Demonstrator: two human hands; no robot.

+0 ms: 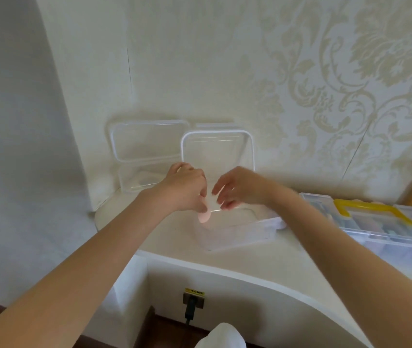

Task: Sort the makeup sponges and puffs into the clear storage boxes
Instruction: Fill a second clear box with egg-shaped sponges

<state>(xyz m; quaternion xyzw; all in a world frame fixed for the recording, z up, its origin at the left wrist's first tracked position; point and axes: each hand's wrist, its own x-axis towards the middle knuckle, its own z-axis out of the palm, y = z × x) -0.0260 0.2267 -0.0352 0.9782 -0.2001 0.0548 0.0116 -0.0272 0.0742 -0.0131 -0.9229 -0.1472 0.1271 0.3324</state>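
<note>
Two clear boxes stand open at the back of the tabletop (262,262), their lids leaning up against the wallpapered wall. The left box (137,180) sits in the corner; the near box (237,232) is closer to the person, and both hands are over its left rim.

The left hand (184,187) is curled, fingers closed around a pale pink puff (203,217) whose rounded lower edge hangs out below the knuckles, right at the rim of the near box. The right hand (237,188) is beside it, fingers bent and loosely spread, fingertips down by that rim. I cannot tell whether it pinches the puff's edge or the rim, or only hovers there; nothing shows clearly in its grip.

To my eye this is the placing step: a puff being brought to the near box, not yet let go. That box looks empty, or close to it, and the left box shows only something faint on its floor, so the sorting seems to be at an early stage.

The next move would call for carrying the puff a little further in over the rim, then easing the fingers apart so that it lands flat on the floor of the box rather than catching on the wall.

To the right lies a divided organizer (388,229) with a yellow handle (373,209), lid down, its contents blurred.
</note>
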